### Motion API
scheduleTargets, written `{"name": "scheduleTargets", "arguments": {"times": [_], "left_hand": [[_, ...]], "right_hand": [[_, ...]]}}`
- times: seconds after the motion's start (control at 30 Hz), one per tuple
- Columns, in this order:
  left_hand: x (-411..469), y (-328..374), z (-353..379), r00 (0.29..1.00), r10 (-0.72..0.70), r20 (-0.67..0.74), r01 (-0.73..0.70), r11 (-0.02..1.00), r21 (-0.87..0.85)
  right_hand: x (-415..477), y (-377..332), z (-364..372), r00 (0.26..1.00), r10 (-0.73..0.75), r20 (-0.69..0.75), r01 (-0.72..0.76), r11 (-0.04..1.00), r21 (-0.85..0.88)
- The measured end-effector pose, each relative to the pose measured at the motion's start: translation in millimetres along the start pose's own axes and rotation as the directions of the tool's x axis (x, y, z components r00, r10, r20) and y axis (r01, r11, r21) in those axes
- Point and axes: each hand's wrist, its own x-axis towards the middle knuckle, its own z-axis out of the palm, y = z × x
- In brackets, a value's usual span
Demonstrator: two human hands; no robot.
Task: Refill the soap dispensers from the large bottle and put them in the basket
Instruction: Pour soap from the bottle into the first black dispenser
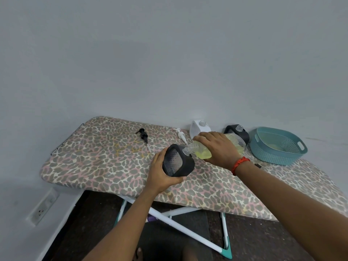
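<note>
Left hand [160, 174], fingers curled round the black dispenser [178, 161], tilts it above the ironing board [94, 162] so its mouth meets the neck of the large bottle [203, 152], which the right hand [216, 147] clamps and tips to pour; basket [278, 146] stands well to the right.

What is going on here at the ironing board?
The left hand holds a black dispenser tilted, and the right hand tips the large bottle of yellowish soap, neck at its opening. A white dispenser and a second black dispenser wait near the wall, a black pump and a white pump lie on the ironing board, and the teal basket holds no dispenser.
</note>
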Motion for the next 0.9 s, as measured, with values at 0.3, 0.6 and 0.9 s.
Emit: {"name": "scheduleTargets", "arguments": {"times": [0.3, 0.6, 0.9], "left_hand": [[0.1, 0.3, 0.5, 1.0, -0.008, -0.001, 0.008, 1.0, 0.01], [-0.3, 0.1, 0.4, 1.0, -0.004, -0.004, 0.004, 1.0, 0.009], [-0.2, -0.2, 0.5, 1.0, 0.002, -0.011, -0.002, 1.0, 0.005]], "right_hand": [[-0.1, -0.8, -3.0, 1.0, -0.005, 0.005, 0.005, 1.0, -0.025], [0.8, -2.4, -4.8, 1.0, 0.001, 0.021, 0.001, 0.999, -0.054], [1.4, -4.1, -8.9, 1.0, -0.009, 0.027, 0.011, 0.998, -0.067]]}}
